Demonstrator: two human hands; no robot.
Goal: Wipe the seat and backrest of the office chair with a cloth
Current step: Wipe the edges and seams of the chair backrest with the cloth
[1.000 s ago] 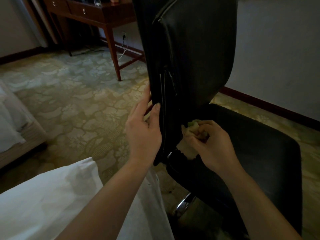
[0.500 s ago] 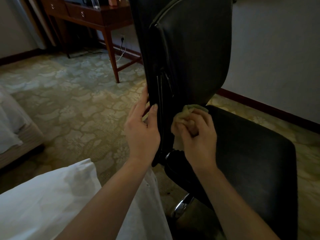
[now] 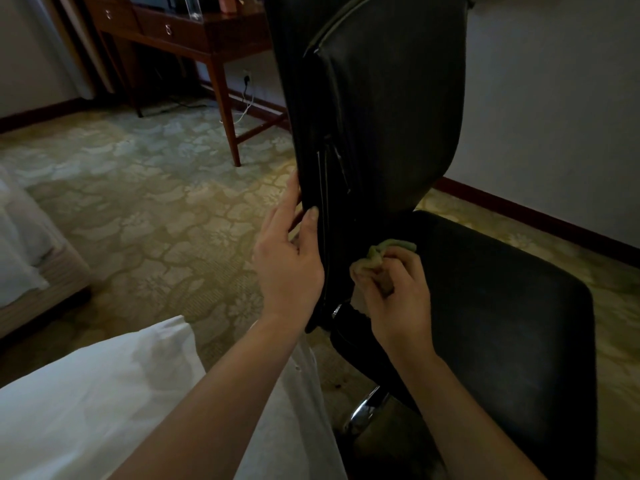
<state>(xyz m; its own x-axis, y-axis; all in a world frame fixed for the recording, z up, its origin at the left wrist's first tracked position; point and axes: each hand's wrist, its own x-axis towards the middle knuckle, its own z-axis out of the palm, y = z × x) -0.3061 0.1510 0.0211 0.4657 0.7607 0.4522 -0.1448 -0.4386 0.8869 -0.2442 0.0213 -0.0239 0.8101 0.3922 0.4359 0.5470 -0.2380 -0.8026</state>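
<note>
1. The left hand (image 3: 287, 265) clasps the near side edge of the backrest (image 3: 388, 109), thumb on the front and nearly straight fingers behind. The right hand (image 3: 398, 299) is curled tight round a bunched green cloth (image 3: 384, 249), pressing it into the crease where backrest meets seat (image 3: 502, 306), at about four o'clock from the left hand.
2. The step in hand looks like wiping the foot of the backrest; the seat, stretching to three and four o'clock of the cloth, probably remains to be done, though the dim light hides any wiped streaks.
3. Risks: the office chair (image 3: 433, 237) stands on a chrome base (image 3: 367, 407) and may swivel if the left hand loosens under a hard rub; the cloth is wadded small, so it could snag in the crease or slip from the fingers; knuckles may scrape the fittings below the backrest.
4. Room: open carpet (image 3: 138, 209) lies at nine to eleven o'clock of the chair; the wooden surface (image 3: 207, 36) at eleven, the wall (image 3: 554, 116) at two and the bed (image 3: 41, 292) at nine all stand well apart; the seat's far edges are free.
</note>
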